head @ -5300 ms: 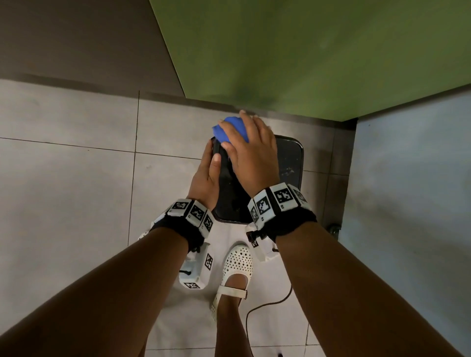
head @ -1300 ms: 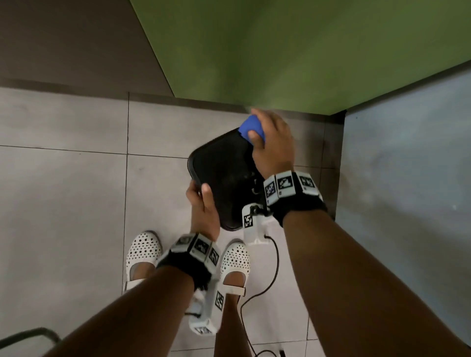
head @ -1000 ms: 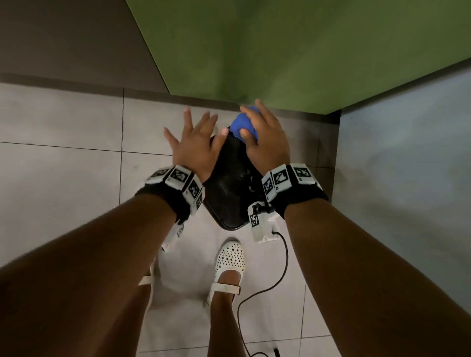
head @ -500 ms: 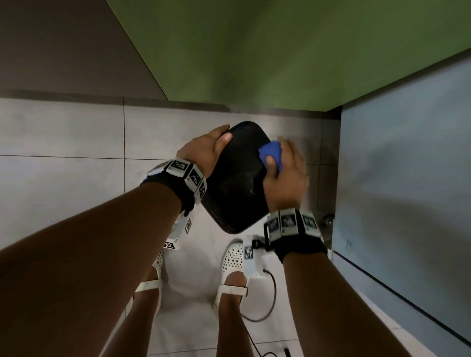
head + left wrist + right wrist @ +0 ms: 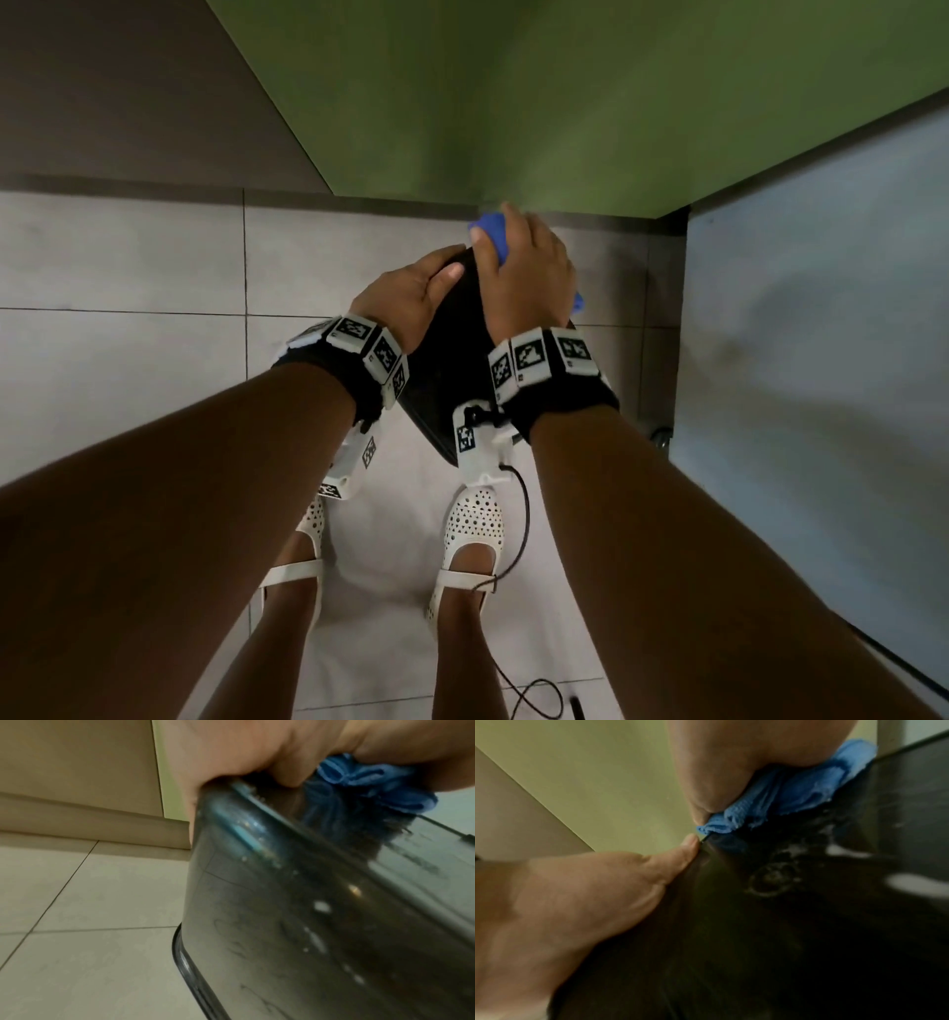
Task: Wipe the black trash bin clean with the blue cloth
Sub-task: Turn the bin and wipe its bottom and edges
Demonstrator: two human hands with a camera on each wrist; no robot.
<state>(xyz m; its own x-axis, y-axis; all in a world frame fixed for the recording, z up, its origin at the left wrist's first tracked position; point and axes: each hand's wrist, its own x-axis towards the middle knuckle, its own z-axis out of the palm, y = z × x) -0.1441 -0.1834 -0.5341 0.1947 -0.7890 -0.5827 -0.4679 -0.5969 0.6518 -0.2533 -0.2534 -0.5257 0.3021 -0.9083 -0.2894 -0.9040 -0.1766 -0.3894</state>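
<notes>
The black trash bin (image 5: 444, 375) stands on the tiled floor in front of my feet, its glossy lid speckled with pale spots (image 5: 321, 905). My left hand (image 5: 436, 270) grips the bin's far left edge, thumb on top and fingers curled over the rim. My right hand (image 5: 506, 241) holds the bunched blue cloth (image 5: 490, 234) and presses it onto the far end of the lid. In the right wrist view the cloth (image 5: 795, 795) sits squeezed under the palm against the bin (image 5: 757, 943), close to the left thumb (image 5: 677, 856). The left wrist view shows the cloth (image 5: 372, 787) on the lid too.
A green panel (image 5: 513, 103) rises just behind the bin and a pale blue-grey wall (image 5: 821, 360) closes the right side. My feet in white perforated shoes (image 5: 475, 519) stand close to the bin's near edge. A black cable (image 5: 521, 514) hangs from the right wrist.
My right hand has slid the blue cloth from the lid's right side up to its far end. The left hand keeps its grip on the bin's left edge.
</notes>
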